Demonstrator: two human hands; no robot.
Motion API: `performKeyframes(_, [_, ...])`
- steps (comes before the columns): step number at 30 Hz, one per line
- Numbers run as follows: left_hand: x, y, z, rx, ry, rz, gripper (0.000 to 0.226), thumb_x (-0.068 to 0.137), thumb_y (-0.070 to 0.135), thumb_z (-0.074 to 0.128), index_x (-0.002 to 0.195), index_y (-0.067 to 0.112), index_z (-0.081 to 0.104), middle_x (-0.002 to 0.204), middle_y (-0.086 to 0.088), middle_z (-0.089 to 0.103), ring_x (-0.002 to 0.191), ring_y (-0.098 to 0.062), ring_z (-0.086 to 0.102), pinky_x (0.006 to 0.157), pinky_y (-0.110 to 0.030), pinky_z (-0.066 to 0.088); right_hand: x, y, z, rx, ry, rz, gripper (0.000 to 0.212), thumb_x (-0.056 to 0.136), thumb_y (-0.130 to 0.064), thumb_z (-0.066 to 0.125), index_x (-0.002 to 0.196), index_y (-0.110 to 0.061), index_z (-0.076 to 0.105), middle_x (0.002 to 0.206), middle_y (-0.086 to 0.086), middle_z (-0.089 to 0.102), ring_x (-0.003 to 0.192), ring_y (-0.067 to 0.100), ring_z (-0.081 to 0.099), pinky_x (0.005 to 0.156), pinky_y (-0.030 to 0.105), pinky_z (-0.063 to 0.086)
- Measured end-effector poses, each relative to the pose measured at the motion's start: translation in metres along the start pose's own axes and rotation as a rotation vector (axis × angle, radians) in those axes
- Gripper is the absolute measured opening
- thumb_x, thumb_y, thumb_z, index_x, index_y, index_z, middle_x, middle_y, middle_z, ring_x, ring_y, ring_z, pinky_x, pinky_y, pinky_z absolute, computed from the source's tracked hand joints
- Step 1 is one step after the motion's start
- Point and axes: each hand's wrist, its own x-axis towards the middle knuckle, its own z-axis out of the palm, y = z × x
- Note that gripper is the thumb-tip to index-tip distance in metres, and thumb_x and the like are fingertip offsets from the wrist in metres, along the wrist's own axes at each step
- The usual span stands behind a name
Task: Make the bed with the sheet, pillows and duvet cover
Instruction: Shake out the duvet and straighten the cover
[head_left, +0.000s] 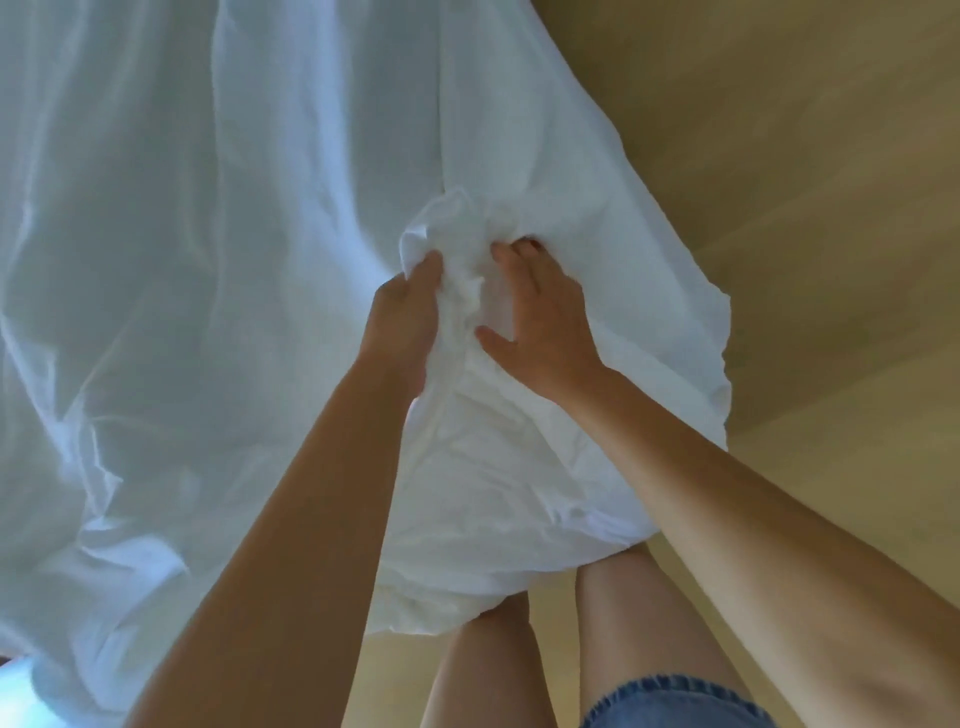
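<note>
Sheet (208, 260) — white, rumpled — over pale wood floor (779, 208).

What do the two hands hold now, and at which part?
The left hand grips the white cloth at a bunched fold; the right hand only presses on the cloth beside it, fingers spread.
</note>
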Motion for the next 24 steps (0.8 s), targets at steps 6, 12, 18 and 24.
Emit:
performKeyframes(6, [0.014, 0.029, -0.017, 0.221, -0.046, 0.143, 0.029, 0.097, 0.029, 0.044, 0.078, 0.021, 0.063, 0.06, 0.01, 0.066, 0.059, -0.008, 0.064, 0.054, -0.019, 0.052, 0.06, -0.011, 0.01, -0.176, -0.096, -0.08, 0.063, 0.087, -0.033, 0.055, 0.143, -0.017, 0.031, 0.151, 0.005, 0.03, 0.138, 0.02, 0.028, 0.102, 0.037, 0.026])
performKeyframes(12, [0.02, 0.022, -0.022, 0.263, -0.19, -0.035, 0.042, 0.094, 0.053, 0.043, 0.08, 0.021, 0.067, 0.071, 0.01, 0.072, 0.07, -0.01, 0.069, 0.062, -0.025, 0.051, 0.059, 0.018, -0.001, -0.102, -0.05, 0.008, 0.026, 0.089, -0.014, 0.049, 0.114, -0.01, 0.053, 0.114, 0.01, 0.055, 0.111, 0.028, 0.049, 0.084, 0.038, 0.038])
performKeyframes(18, [0.061, 0.011, -0.002, 0.599, 0.365, -0.026, 0.073, 0.077, 0.055, 0.064, 0.127, 0.006, 0.041, 0.122, -0.011, 0.05, 0.111, -0.031, 0.051, 0.088, -0.04, 0.045, 0.01, 0.056, -0.004, -0.093, -0.036, 0.005, 0.026, 0.087, -0.009, 0.056, 0.113, -0.002, 0.056, 0.112, 0.014, 0.054, 0.107, 0.031, 0.046, 0.072, 0.032, 0.036])
performKeyframes(24, [0.093, 0.004, 0.007, 0.203, 0.347, -0.199, 0.058, 0.084, 0.037, 0.063, 0.128, 0.004, 0.047, 0.096, -0.004, 0.056, 0.095, -0.03, 0.056, 0.078, -0.031, 0.045, 0.017, 0.051, -0.007, -0.213, -0.113, -0.06, 0.042, 0.089, -0.007, 0.052, 0.131, -0.004, 0.047, 0.127, 0.015, 0.048, 0.121, 0.031, 0.04, 0.086, 0.034, 0.039])
